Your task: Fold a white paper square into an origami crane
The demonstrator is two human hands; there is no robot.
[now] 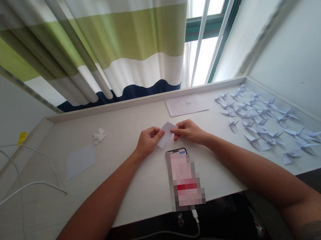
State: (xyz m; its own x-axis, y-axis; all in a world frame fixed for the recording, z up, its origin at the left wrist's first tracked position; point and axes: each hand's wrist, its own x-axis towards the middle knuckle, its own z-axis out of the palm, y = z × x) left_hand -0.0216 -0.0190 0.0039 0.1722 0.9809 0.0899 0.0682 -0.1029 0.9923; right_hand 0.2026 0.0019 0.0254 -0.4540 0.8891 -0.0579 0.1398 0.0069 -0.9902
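At the far left of the frame a white cable (21, 188) loops across the worktop (133, 187). Right of it lies a flat pale sheet (80, 161), with a crumpled white scrap (99, 135) just above and to its right. At centre frame the left hand (148, 140) pinches the left edge of a small paper (166, 132), its grip closed on it between thumb and fingers. The small paper sits tilted between the two hands; whether it touches the worktop cannot be told. The right hand (189, 131) has its grip closed on the opposite corner. Just below the hands a phone (184, 178) lies flat, plugged in at its lower end. A printed page (186, 104) lies above the right hand, near the back edge. Many paper cranes (264, 120) are spread across the right of the frame, well apart from the hands.
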